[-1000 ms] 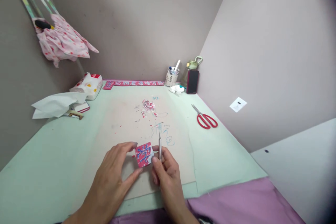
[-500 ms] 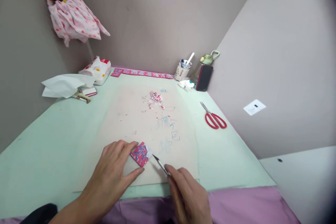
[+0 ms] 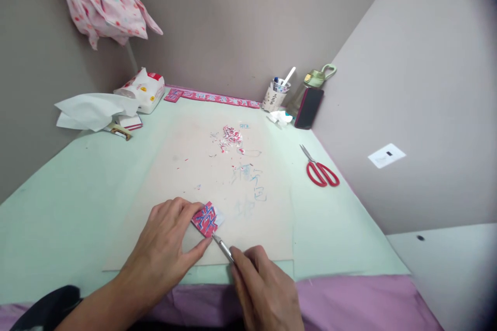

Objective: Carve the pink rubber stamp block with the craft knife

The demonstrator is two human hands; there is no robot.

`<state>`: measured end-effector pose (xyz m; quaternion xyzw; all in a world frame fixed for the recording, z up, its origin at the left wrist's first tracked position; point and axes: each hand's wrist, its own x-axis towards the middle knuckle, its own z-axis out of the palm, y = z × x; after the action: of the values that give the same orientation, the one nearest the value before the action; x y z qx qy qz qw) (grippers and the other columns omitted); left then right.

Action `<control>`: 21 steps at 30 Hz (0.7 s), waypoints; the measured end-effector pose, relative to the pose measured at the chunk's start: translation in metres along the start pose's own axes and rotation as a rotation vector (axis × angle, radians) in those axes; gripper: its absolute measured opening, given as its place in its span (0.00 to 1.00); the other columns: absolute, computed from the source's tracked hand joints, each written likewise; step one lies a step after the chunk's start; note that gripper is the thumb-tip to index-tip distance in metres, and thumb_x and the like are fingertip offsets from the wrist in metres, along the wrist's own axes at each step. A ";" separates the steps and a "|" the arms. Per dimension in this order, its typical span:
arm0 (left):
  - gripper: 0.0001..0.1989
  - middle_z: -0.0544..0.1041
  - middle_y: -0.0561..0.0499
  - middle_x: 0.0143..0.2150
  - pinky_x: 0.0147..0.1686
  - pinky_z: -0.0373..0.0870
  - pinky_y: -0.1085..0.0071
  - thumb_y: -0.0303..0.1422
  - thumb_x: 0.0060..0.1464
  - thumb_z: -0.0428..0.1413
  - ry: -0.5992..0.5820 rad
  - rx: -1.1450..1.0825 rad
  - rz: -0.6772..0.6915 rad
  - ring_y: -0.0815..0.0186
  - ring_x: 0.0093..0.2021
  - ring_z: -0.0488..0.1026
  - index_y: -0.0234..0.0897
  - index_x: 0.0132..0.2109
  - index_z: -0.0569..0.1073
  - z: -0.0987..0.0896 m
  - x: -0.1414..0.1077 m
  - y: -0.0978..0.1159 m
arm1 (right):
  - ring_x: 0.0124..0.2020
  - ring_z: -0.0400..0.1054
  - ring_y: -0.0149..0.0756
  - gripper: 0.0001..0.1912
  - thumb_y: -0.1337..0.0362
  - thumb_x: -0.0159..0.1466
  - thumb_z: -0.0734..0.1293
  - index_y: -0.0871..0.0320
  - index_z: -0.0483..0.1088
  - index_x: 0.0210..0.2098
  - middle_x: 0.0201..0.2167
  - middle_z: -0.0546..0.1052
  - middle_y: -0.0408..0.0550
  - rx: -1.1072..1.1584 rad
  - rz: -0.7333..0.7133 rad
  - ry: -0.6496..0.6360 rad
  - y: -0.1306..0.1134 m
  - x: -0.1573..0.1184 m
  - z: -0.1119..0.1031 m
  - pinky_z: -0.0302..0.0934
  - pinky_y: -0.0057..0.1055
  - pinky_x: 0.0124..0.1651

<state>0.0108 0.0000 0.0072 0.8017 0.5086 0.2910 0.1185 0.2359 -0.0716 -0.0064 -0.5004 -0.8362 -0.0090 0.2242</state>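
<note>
Head camera view, and from where I'm standing, the blade has reached the near edge of the pink square, its tip right beside the left thumb. The left hand is half open, finger and thumb spread across the little piece and pinching it by opposite edges, down over the near part of the pale board. The right hand is closed around the slim craft knife, fingers bunched low on the handle, the blade slanting up towards the square. I can't tell whether the tip is biting in or only touching. Blue strokes run over the pink face, and one side is whitish, which to my eye looks like surface already cut away. The heap of red and white shavings farther up the board fits with that. With the point this close to the thumb, I'd judge there is little room for a slip, and the small square could twist if the pinch slackens. Red-handled scissors lie off to the right, on the green tabletop, well apart from both hands.
</note>
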 end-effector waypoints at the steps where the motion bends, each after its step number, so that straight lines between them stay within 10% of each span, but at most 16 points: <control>1: 0.15 0.74 0.49 0.42 0.47 0.67 0.55 0.39 0.60 0.59 0.002 0.003 0.001 0.53 0.43 0.73 0.42 0.53 0.73 0.000 0.000 0.001 | 0.25 0.72 0.35 0.17 0.67 0.74 0.59 0.60 0.69 0.59 0.33 0.76 0.50 -0.018 -0.010 0.010 0.000 0.000 0.001 0.65 0.28 0.26; 21: 0.14 0.70 0.49 0.40 0.45 0.66 0.55 0.29 0.57 0.58 0.030 0.067 0.048 0.54 0.42 0.70 0.38 0.50 0.70 0.005 0.002 0.005 | 0.22 0.64 0.33 0.17 0.68 0.75 0.57 0.60 0.71 0.58 0.30 0.73 0.47 -0.072 0.071 0.172 -0.014 0.000 0.010 0.56 0.30 0.27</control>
<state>0.0182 -0.0005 0.0063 0.8127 0.5004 0.2884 0.0768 0.2207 -0.0765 -0.0127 -0.5350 -0.7947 -0.0740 0.2771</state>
